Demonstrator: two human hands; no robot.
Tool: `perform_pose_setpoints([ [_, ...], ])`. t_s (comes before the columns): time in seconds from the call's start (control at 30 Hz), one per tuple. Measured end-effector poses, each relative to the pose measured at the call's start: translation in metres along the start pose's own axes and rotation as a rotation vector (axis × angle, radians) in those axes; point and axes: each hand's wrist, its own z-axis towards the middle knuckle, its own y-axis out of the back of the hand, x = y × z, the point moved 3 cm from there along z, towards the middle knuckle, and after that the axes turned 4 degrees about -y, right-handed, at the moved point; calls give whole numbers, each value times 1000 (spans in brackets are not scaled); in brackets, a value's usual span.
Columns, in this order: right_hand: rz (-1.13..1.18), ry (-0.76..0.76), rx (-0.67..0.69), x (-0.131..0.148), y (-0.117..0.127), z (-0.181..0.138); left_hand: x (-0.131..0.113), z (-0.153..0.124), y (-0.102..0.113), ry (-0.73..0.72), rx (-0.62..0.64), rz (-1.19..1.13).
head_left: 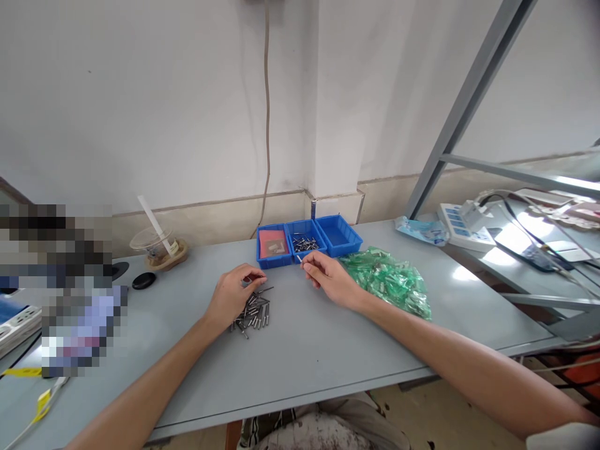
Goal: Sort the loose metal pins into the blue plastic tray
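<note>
One metal pin (300, 258) pinched in my right hand (328, 278), short of the middle blue bin (309, 255); left hand (232, 297) curled over the pin pile (257, 312), grip unclear.

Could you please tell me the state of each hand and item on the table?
pin pile, loose heap
left hand, curled, touching the pin pile
right hand, pinching one pin
middle bin, partly filled with pins
cup, upright, straw inside
green bags, heaped loosely
</note>
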Motion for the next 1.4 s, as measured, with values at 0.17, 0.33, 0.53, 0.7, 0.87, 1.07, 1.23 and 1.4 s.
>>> perform_pose_setpoints([
  [0.17,-151,79,-63,3,1,-3,2,0,-1,10,-20,-43],
  [0.33,-309,124,-86,8,0,-9,-1,-1,1,18,-18,-53],
  [0.53,-294,175,-53,10,-1,-8,-1,-2,1,25,-22,-34],
  [0.7,-36,52,60,6,-2,-3,0,-2,-1,30,-14,-28],
  [0.87,237,-56,114,5,-1,0,0,-2,-1,-3,1,14],
  [1.07,464,-162,162,11,-2,0,-2,-2,-1,-31,18,57],
  [1.23,488,-152,131,9,-1,1,1,-2,-1,-22,9,49],
  [1.4,298,-98,36,6,1,2,-1,-3,-2,-33,20,17],
])
